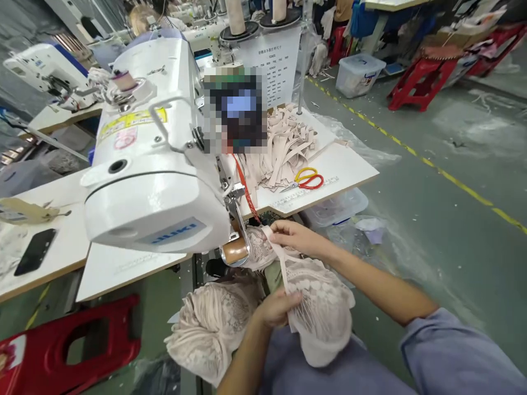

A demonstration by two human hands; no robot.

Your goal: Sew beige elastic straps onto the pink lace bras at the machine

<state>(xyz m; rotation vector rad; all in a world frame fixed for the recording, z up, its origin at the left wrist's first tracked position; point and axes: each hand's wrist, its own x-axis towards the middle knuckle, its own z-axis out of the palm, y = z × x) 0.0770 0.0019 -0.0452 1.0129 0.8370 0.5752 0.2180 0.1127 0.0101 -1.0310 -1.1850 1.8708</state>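
A pale pink lace bra hangs over my lap, one cup facing up. Its narrow strap runs between my hands. My left hand, lower down, pinches the strap's edge beside the cup. Higher up, my right hand grips the strap's upper end near the sewing machine. More lace fabric lies by the machine's metal arm end. A bundle of similar lace pieces sits to the left of my left hand.
Cut fabric strips are piled on the white table beside scissors with red and yellow handles. A phone lies at the left. Red stools stand at lower left and upper right. A plastic bin is on the floor.
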